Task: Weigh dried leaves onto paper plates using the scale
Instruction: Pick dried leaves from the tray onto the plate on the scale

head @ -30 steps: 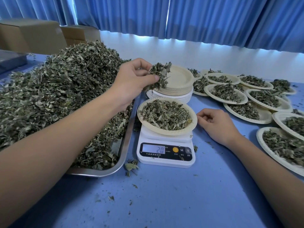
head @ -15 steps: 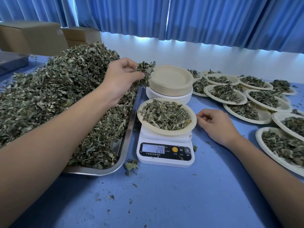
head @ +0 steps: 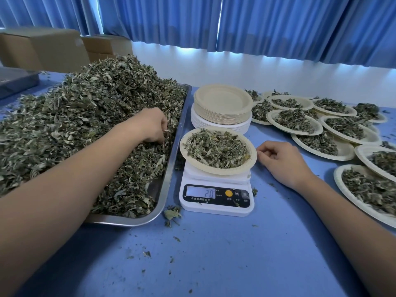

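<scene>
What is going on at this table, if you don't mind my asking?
A person is portioning dried leaves onto paper plates by weight. The left hand is down in the leaf pile on the metal tray. The right hand rests on the blue table beside the filled plate on the scale, holding nothing. The display reads 20. A stack of empty plates sits behind the scale, and finished plates lie to the right.

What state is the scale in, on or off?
On. The display of the scale is lit and reads 20, while a paper plate of leaves rests on it.
</scene>
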A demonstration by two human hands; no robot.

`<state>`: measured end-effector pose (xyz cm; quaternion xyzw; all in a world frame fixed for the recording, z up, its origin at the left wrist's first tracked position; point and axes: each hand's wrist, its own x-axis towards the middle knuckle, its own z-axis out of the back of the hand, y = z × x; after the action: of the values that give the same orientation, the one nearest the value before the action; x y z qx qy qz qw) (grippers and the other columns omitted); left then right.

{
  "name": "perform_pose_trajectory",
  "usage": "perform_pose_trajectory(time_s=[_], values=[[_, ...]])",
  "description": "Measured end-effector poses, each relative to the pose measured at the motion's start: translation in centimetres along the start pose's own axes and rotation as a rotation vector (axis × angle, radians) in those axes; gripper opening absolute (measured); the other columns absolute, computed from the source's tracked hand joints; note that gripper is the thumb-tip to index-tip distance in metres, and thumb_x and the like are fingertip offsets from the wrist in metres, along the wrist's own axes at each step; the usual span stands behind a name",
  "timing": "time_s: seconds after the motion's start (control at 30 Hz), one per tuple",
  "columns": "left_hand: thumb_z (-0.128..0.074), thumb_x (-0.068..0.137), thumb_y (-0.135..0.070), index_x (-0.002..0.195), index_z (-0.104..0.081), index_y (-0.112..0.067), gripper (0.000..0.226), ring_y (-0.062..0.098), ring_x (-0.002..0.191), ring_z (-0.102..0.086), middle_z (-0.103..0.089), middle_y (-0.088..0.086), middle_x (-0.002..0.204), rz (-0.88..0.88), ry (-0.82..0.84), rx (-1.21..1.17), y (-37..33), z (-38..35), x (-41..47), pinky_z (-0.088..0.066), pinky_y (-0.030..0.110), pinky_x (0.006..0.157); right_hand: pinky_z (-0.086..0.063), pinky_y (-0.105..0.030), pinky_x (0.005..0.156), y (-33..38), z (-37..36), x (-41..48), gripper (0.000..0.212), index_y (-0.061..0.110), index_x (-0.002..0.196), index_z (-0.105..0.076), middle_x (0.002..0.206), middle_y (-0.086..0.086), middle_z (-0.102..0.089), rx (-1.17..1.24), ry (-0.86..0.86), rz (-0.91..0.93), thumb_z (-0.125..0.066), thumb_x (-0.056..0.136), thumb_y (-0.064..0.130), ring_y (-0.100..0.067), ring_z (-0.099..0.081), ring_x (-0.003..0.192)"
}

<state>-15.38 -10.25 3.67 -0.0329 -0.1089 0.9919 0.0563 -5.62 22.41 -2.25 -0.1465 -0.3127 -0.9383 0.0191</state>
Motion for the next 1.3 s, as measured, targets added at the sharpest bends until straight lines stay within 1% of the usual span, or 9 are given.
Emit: perform_pose_trajectory(time_s=[0.13,0.3,0.4,0.57,0.7,0.83,1.13,1.2,1.3], values=[[-0.078,0.079,-0.016,0.098,-0.067,-0.027,0.025,0.025,0.092,-0.061,-0.062,0.0,0.104,-0.065,-0.133,-0.044,-0.8,0.3,-0.3,-0.055,0.04,0.088,-0.039,-0.025,0.056,0.0,0.0,0.0,0.017,0.026,0.08,-0.072,0.064,0.006,-0.065,-0.003,0.0,-0.001,-0.066,0.095,0.021,-0.004,-0.049,0.052],[-0.068,0.086,-0.015,0.091,-0.075,-0.022,0.011,0.006,0.076,-0.063,-0.07,-0.007,0.084,-0.317,-0.392,-0.47,-2.9,0.6,-1.6,-0.054,0.029,0.074,-0.037,-0.018,0.053,0.0,-0.1,0.1,0.016,0.025,0.081,-0.072,0.063,0.007,-0.064,0.008,0.003,0.004,-0.066,0.095,0.021,-0.004,-0.048,0.05],[-0.078,0.085,-0.027,0.092,-0.078,-0.023,0.008,0.01,0.07,-0.064,-0.073,-0.006,0.08,-0.504,-0.233,-0.641,-4.0,0.7,-2.9,-0.055,0.031,0.071,-0.037,-0.014,0.051,0.0,-0.1,0.1,0.016,0.023,0.08,-0.072,0.059,0.009,-0.061,0.012,-0.006,0.006,-0.066,0.095,0.02,-0.004,-0.047,0.049],[-0.083,0.076,-0.044,0.098,-0.077,-0.03,0.027,0.014,0.081,-0.064,-0.074,-0.007,0.093,-0.63,-0.01,-0.501,-4.8,0.1,-3.7,-0.054,0.029,0.078,-0.038,-0.019,0.053,0.0,-0.1,0.1,0.016,0.024,0.08,-0.072,0.061,0.009,-0.063,0.011,0.0,0.006,-0.066,0.095,0.021,-0.004,-0.047,0.049],[-0.082,0.079,-0.035,0.103,-0.076,-0.033,0.025,0.013,0.099,-0.06,-0.07,-0.009,0.106,-0.619,0.018,-0.328,-4.7,-0.2,-3.5,-0.051,0.038,0.091,-0.038,-0.024,0.055,0.0,-0.1,0.1,0.016,0.025,0.081,-0.072,0.063,0.008,-0.063,0.008,0.004,0.009,-0.066,0.096,0.022,-0.004,-0.048,0.049],[-0.081,0.082,-0.028,0.106,-0.077,-0.026,0.024,0.011,0.101,-0.062,-0.071,-0.012,0.106,-0.629,-0.004,-0.283,-4.7,-0.2,-3.3,-0.05,0.033,0.091,-0.039,-0.026,0.056,-0.1,-0.1,0.2,0.016,0.025,0.082,-0.072,0.065,0.006,-0.065,0.01,0.004,0.01,-0.066,0.096,0.022,-0.004,-0.047,0.05],[-0.082,0.082,-0.016,0.097,-0.079,-0.013,0.016,-0.008,0.051,-0.054,-0.067,-0.017,0.06,-0.608,-0.123,-0.596,-5.4,-0.1,-3.8,-0.043,0.01,0.055,-0.041,-0.027,0.057,-0.4,-0.2,0.2,0.018,0.027,0.078,-0.071,0.06,0.01,-0.063,0.032,-0.007,0.007,-0.067,0.094,0.021,-0.004,-0.047,0.049],[-0.082,0.082,-0.014,0.098,-0.079,-0.013,0.017,0.008,0.06,-0.063,-0.076,-0.001,0.075,-0.561,-0.143,-0.738,-5.4,0.0,-3.8,-0.06,0.032,0.067,-0.042,-0.028,0.057,-0.4,-0.2,0.2,0.018,0.027,0.078,-0.071,0.059,0.01,-0.062,0.035,-0.006,0.006,-0.067,0.094,0.021,-0.005,-0.046,0.049],[-0.082,0.081,-0.013,0.099,-0.078,-0.015,0.019,0.046,0.08,-0.068,-0.072,0.028,0.099,-0.498,-0.148,-0.825,-5.6,-0.1,-3.9,-0.055,0.062,0.085,-0.042,-0.028,0.057,-0.4,-0.2,0.2,0.019,0.028,0.078,-0.071,0.06,0.009,-0.063,0.033,-0.007,0.006,-0.066,0.095,0.021,-0.005,-0.046,0.049]])
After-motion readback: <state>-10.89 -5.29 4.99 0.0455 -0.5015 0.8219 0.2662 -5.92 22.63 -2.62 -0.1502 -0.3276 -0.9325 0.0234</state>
